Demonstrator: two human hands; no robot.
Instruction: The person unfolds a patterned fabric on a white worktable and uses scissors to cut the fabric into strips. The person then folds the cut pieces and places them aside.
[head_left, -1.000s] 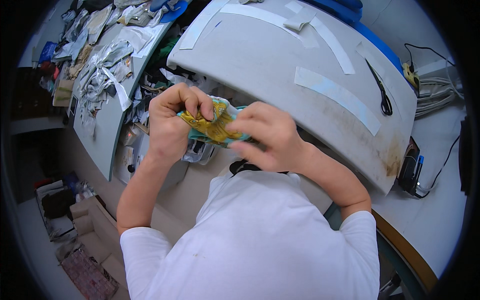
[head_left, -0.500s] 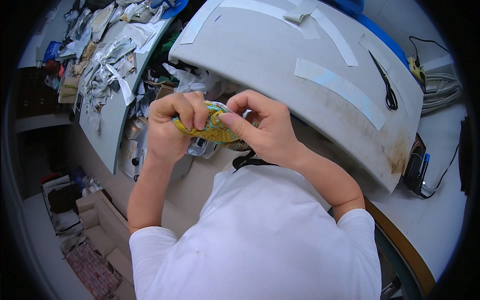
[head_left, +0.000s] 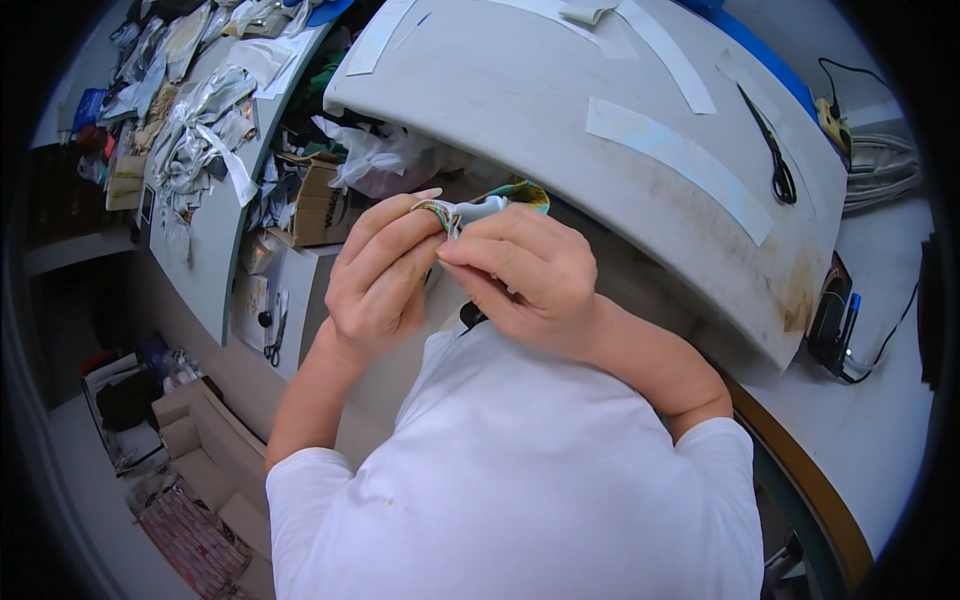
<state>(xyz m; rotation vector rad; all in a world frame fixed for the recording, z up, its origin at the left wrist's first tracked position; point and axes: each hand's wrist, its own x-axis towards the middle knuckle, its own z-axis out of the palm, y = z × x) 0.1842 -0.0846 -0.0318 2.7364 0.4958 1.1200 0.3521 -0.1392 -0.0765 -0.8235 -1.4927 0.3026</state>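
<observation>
A small fabric piece (head_left: 520, 197) with yellow and teal patterning and a pale underside is pinched in both hands, above my white shirt front and near the board's front edge. My left hand (head_left: 380, 270) has curled fingers gripping its left part, where a narrow folded edge shows. My right hand (head_left: 535, 285) is closed, with thumb and fingertips pinching that edge close to my left fingertips. Much of the fabric is hidden behind my fingers.
A padded pale board (head_left: 490, 90) bears paper strips and black scissors (head_left: 778, 170). At left, a table (head_left: 190, 285) holds heaped scraps, beside a cardboard box (head_left: 315, 200) and plastic bag (head_left: 390, 160). Cables and black items (head_left: 830, 325) lie right; a sofa (head_left: 210, 460) is lower left.
The fabric has turned from showing its yellow face to showing its pale side and edge. My left hand has shifted right and down, rotating; my right fingers now pinch beside it.
</observation>
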